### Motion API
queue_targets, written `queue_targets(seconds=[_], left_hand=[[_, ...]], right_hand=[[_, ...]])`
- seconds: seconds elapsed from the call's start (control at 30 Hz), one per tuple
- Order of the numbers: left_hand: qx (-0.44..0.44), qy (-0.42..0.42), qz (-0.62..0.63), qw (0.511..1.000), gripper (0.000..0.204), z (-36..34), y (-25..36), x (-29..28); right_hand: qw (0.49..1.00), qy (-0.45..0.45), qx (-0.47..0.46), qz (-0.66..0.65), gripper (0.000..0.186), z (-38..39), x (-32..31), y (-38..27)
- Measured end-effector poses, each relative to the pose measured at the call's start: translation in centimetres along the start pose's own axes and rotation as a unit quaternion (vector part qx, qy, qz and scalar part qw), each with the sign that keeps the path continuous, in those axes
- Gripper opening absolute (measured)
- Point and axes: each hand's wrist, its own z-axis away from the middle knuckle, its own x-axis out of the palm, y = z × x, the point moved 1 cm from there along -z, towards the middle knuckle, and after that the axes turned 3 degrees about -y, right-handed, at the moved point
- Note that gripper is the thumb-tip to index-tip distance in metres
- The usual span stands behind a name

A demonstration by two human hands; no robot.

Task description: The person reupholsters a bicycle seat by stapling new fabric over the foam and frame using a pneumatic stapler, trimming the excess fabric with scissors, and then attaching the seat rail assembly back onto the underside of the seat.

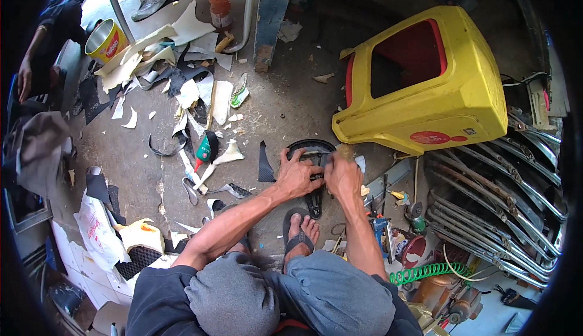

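Note:
On the floor in front of my feet lies a black bicycle saddle [314, 205], apparently underside up, broad end away from me and narrow nose near my sandalled foot. My left hand [296, 175] grips it across the middle, fingers curled at its metal rails. My right hand [343, 178] is closed at the saddle's right side. A blurred tan end [345, 152] sticks out beyond that fist, and what it belongs to is unclear. Just left of the saddle lies a piece of black textured sheet [265, 163].
A yellow plastic shell [419, 102] with a red-edged opening stands at the right. Bent metal tubes [498, 202], a green coiled hose [428, 272] and an angle grinder [416, 214] lie nearer. Scraps and a green glue bottle [207, 147] litter the left. Another person's hand [25, 81] shows far left.

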Motion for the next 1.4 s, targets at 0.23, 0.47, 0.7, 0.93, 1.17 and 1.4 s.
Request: queue_targets(seconds=[0.23, 0.47, 0.7, 0.93, 1.17, 1.4], left_hand=[[-0.014, -0.056, -0.011, 0.998, 0.043, -0.6, 0.9, -0.5], [0.008, -0.028, 0.002, 1.0, 0.042, -0.6, 0.4, 0.1], [0.008, -0.025, 0.028, 0.999, 0.038, -0.1, -0.1, -0.6], [0.013, -0.013, 0.028, 0.999, 0.04, 0.0, -0.2, -0.3], [0.003, 0.003, 0.021, 1.0, 0.042, -0.1, 0.0, 0.3], [0.003, -0.009, 0.011, 1.0, 0.045, 0.0, -0.1, -0.4]], right_hand=[[0.965, -0.049, -0.237, -0.1, 0.036, -12.9, 4.6, -4.3], [0.967, -0.042, -0.235, -0.083, 0.03, -15.5, 7.3, -3.5], [0.973, 0.012, -0.107, -0.204, 0.026, -4.2, -0.2, 1.4], [0.976, 0.088, -0.085, -0.181, 0.021, 2.5, 2.9, 4.1], [0.984, 0.108, 0.01, -0.141, 0.02, 3.7, 6.0, 4.2], [0.993, 0.014, -0.05, -0.102, 0.022, 2.1, 5.1, 5.2]])
